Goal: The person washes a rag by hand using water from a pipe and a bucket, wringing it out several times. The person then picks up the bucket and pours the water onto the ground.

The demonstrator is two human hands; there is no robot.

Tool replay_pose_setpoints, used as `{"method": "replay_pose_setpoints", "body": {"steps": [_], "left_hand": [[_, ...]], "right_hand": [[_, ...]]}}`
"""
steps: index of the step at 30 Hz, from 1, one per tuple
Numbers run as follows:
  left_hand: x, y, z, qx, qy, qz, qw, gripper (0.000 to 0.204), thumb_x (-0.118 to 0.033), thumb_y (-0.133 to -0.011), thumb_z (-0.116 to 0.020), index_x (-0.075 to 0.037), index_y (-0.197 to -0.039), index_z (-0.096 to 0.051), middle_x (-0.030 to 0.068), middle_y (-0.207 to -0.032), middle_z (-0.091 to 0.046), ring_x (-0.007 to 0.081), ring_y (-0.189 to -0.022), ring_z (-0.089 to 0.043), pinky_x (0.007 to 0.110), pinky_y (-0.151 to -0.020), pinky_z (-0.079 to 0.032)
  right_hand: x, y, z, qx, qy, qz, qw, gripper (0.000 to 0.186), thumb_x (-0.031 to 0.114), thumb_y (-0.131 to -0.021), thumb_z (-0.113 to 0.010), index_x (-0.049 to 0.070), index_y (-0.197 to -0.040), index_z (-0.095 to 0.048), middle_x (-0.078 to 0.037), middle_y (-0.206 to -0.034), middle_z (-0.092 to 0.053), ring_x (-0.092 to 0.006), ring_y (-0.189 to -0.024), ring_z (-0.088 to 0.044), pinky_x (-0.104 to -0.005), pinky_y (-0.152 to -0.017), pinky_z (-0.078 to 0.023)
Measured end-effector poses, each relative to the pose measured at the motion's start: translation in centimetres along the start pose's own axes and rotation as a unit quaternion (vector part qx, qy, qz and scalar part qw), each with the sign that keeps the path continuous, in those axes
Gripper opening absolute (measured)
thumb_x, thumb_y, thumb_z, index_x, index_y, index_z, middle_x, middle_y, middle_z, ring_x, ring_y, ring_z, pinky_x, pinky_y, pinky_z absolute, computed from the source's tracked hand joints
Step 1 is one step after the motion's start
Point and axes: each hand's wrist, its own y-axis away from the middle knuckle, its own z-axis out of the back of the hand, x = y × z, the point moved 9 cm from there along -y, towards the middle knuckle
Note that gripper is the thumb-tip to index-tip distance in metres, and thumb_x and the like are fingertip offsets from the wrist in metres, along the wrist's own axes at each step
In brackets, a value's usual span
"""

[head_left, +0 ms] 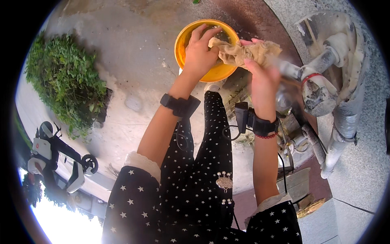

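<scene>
A crumpled beige cloth (245,52) is stretched between both my hands above a yellow plastic basin (183,37) on the concrete ground. My left hand (200,51) grips the cloth's left end over the basin. My right hand (263,73) grips its right end, close to a tap (290,69) on a grey pipe (325,61). Each wrist wears a black band with a small device.
White and grey pipes (339,134) run down a stone wall at the right. A leafy green bush (67,83) grows at the left. A small wheeled scooter (61,158) stands at the lower left. Bricks and debris (304,203) lie by the wall's base.
</scene>
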Motion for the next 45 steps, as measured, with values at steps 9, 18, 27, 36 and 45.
{"method": "replay_pose_setpoints", "body": {"steps": [9,18,27,36,45], "left_hand": [[-6.7,0.7,-3.7,0.172,0.126,-0.089,0.973,0.042,-0.008,-0.076,-0.06,-0.004,-0.116,-0.048,0.0121,-0.108,-0.056,0.0293,-0.103,-0.051,0.033,-0.089,-0.039],[-9.6,0.6,-2.8,0.101,0.193,-0.105,0.97,0.033,-0.011,-0.084,-0.054,-0.002,-0.115,-0.049,0.0118,-0.113,-0.054,0.0238,-0.102,-0.051,0.031,-0.088,-0.039],[-12.2,0.5,-1.4,0.168,0.239,-0.105,0.951,0.043,-0.026,-0.078,-0.064,0.0,-0.108,-0.047,0.0129,-0.101,-0.053,0.0263,-0.096,-0.051,0.034,-0.082,-0.039],[-11.9,0.1,-2.4,0.168,0.062,-0.159,0.971,0.054,-0.012,-0.064,-0.072,-0.007,-0.11,-0.045,0.0149,-0.094,-0.057,0.0353,-0.089,-0.052,0.038,-0.075,-0.043],[-13.0,-0.9,-0.9,0.06,0.08,-0.252,0.962,0.031,-0.002,-0.059,-0.067,-0.009,-0.087,-0.056,0.0078,-0.077,-0.057,0.0302,-0.078,-0.053,0.036,-0.067,-0.043]], "right_hand": [[1.1,0.2,1.1,0.024,0.003,-0.005,1.0,0.036,0.001,-0.078,-0.044,-0.002,-0.114,-0.046,-0.012,-0.113,-0.054,-0.0177,-0.105,-0.05,-0.0309,-0.091,-0.038],[4.3,-0.5,2.1,0.088,0.197,-0.008,0.976,0.048,0.018,-0.088,-0.046,0.003,-0.131,-0.03,-0.013,-0.13,-0.04,-0.0211,-0.118,-0.04,-0.0334,-0.099,-0.033],[5.9,2.0,2.4,0.01,0.39,0.038,0.92,0.033,0.02,-0.087,-0.053,0.003,-0.114,-0.045,-0.008,-0.112,-0.05,-0.0137,-0.101,-0.047,-0.0268,-0.085,-0.037],[5.4,3.9,3.9,-0.056,0.309,-0.078,0.946,0.022,0.016,-0.085,-0.057,0.0,-0.101,-0.057,-0.005,-0.097,-0.057,-0.0096,-0.086,-0.052,-0.0211,-0.074,-0.04],[9.9,6.4,7.0,-0.116,0.329,0.188,0.918,0.031,0.001,-0.081,-0.054,-0.009,-0.109,-0.047,-0.009,-0.104,-0.052,-0.018,-0.098,-0.052,-0.0298,-0.082,-0.045]]}}
